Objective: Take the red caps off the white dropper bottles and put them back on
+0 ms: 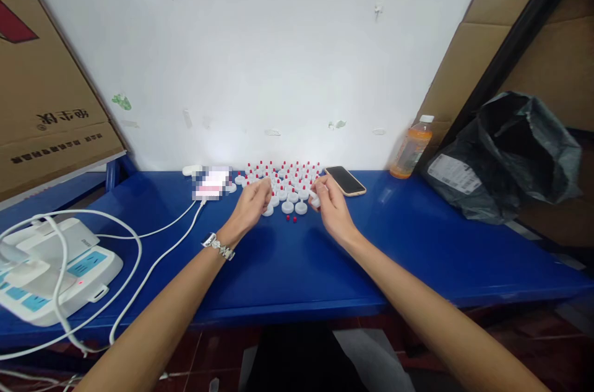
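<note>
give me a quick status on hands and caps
Left hand and right hand both down at the white caps, grip unclear. Two loose red tips in front. Phone beside right hand.

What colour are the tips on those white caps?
Red tips on the white caps, clearest in the head view.

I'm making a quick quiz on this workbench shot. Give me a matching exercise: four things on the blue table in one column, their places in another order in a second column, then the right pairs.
Things:
1. phone
2. orange bottle
3. power strip
4. two loose red pieces

Places:
A. far left of the table, white cables over it
B. by the wall, left of the black bag
C. just past the right hand
D. on the bare table between the two hands, nearer than the white caps

Pairs: 1-C, 2-B, 3-A, 4-D
</note>
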Tool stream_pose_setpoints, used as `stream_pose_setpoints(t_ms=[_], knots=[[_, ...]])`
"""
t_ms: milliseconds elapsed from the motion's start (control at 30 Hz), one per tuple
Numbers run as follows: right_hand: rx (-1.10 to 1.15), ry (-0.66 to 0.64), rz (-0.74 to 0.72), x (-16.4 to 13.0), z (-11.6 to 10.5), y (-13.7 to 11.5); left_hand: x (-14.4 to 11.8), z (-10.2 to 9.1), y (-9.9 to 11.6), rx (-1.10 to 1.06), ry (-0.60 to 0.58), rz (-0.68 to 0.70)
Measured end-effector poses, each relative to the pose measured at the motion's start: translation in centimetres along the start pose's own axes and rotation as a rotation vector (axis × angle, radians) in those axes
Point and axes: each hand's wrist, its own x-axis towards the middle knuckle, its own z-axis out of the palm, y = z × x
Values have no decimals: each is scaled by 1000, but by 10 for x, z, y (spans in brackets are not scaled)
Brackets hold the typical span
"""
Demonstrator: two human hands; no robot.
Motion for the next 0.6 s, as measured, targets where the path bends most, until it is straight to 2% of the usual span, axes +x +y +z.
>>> stream_pose_setpoints(t_ms=[133, 267, 500, 600], knots=[[-205, -134, -5, 3, -10, 2, -1, -11, -2, 396, -205, 154], [-251, -155, -18, 7, -17, 9, -1, -12, -3, 561, -337, 291], [-381, -155, -101, 10, -23, 6, -3, -14, -6, 691, -466, 261], [-491, -133, -116, 9, -26, 3, -4, -14, -6, 703, -460, 257]])
